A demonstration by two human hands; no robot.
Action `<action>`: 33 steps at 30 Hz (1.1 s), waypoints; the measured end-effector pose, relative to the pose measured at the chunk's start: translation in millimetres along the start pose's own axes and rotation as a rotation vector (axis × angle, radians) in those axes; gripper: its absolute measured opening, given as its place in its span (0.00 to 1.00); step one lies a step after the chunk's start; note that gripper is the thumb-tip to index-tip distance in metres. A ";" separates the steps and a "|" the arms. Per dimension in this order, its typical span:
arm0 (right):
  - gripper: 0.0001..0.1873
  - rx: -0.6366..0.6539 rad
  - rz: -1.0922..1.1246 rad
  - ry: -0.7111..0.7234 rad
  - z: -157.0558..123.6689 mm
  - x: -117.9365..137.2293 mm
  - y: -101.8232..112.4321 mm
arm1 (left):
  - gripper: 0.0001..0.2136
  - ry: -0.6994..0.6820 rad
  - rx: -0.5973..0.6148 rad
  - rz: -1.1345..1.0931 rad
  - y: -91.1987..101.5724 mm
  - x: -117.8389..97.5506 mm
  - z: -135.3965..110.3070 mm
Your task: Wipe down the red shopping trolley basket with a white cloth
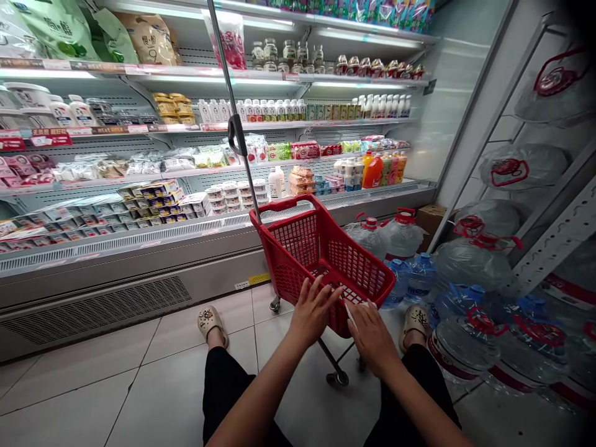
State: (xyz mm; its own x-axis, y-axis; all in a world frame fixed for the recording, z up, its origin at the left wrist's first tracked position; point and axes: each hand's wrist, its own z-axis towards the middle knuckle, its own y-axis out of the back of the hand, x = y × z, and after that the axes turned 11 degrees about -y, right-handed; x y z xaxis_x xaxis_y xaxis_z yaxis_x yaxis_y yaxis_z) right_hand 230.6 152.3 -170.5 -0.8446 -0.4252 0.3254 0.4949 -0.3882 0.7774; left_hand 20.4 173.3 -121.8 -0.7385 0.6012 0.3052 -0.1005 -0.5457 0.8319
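A red plastic shopping basket on wheels [298,239] stands on the tiled floor in front of me, with its long handle [237,133] rising up to the left. My left hand [313,310] rests on the basket's near rim with its fingers spread. My right hand [370,332] lies beside it at the same rim, and a thin white thing [350,315] runs along its fingers. I cannot make out what that white thing is. My knees in black trousers and my beige sandals [210,323] show below.
An open refrigerated shelf unit [139,242] with yoghurt, milk bottles and packets runs along the left and back. Large water bottles with red caps [400,233] are piled on the floor to the right, by a metal rack [554,242].
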 end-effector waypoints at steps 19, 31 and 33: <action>0.38 -0.041 -0.029 -0.042 24.7 20.9 4.9 | 0.43 0.222 -0.049 -0.035 3.7 -14.5 22.1; 0.28 0.171 0.392 0.024 33.8 -15.0 33.3 | 0.35 -0.266 0.045 -0.343 25.8 -0.8 57.3; 0.26 0.140 0.448 -0.009 38.1 -24.2 45.0 | 0.33 -0.282 0.063 -0.356 21.6 4.8 62.0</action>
State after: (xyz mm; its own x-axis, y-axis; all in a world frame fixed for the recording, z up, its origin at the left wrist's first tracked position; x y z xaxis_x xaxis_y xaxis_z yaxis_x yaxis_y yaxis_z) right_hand 265.5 176.2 -122.9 -0.5558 -0.5182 0.6500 0.7796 -0.0533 0.6241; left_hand 56.0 200.6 -73.7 -0.4544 0.8849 0.1024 -0.2675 -0.2452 0.9318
